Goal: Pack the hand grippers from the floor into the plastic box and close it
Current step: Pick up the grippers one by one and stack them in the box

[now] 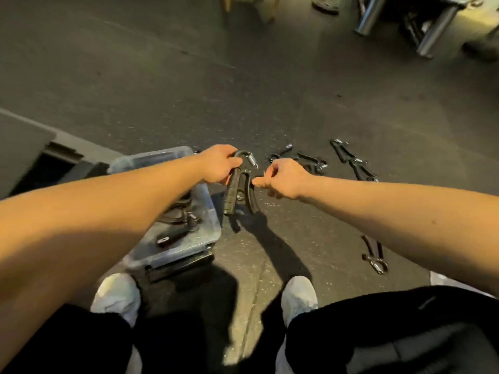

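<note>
While the left hand (218,164) grips a black hand gripper w/ steel coil spring (239,190) near its top, handles pointing down, the gripper is held above the dark speckled floor (162,90), just right of the clear plastic box (214,220). The right hand (283,179) has fingers curled, thumb out toward the gripper's right handle; can't tell if it touches or pinches anything. Box is open on the floor w/ boxed grippers (172,236) inside. More on the floor: gripper cluster (310,161) past the right hand, gripper pair (348,159) further right, lone gripper (374,255) by the right forearm. White shoes (117,295) at bottom.
</note>
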